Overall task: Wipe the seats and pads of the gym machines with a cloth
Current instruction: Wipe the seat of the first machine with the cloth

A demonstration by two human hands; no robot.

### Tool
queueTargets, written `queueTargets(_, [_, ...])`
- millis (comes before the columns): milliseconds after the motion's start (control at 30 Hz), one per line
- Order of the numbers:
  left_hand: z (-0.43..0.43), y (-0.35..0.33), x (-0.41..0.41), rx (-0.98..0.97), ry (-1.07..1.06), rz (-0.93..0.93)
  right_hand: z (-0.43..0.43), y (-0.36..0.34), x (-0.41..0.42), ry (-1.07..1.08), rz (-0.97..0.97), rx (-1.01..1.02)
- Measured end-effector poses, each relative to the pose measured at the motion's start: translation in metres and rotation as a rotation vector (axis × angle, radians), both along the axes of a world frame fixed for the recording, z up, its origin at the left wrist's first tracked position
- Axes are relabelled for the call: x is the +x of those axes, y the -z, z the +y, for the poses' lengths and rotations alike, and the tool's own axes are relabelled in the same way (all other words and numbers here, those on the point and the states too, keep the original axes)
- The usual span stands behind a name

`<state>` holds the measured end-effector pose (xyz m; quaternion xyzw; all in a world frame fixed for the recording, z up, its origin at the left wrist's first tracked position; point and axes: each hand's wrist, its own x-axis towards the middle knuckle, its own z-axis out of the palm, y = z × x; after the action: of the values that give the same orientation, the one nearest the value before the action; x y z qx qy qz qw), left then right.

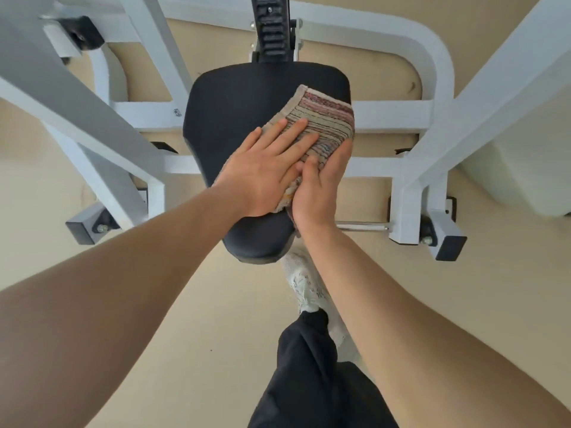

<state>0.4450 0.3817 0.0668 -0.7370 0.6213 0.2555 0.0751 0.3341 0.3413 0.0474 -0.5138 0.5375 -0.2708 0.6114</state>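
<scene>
Striped folded cloth, blk seat; L hand flat-fingered, R hand prob. pinch-grip.

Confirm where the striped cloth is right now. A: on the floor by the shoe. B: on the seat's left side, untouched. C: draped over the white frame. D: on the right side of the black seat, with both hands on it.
D: the striped cloth lies on the black seat's right side, the left hand flat on it and the right hand gripping its edge.
</scene>
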Motion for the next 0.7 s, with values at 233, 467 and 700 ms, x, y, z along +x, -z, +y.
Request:
queueTargets(233, [-0.056,0.017,0.015,-0.076,-0.011,-0.023,-0.072,0.036,0.012,0.091,0.055,0.042])
queueTargets(467, [-0.023,0.008,0.01,-0.09,0.032,0.023,-0.014,0.022,0.006,0.091,-0.053,0.067])
queueTargets(700, [0.087,-0.023,-0.008,-0.118,0.118,-0.008,0.099,-0.008,-0.019,0.037,-0.122,0.077])
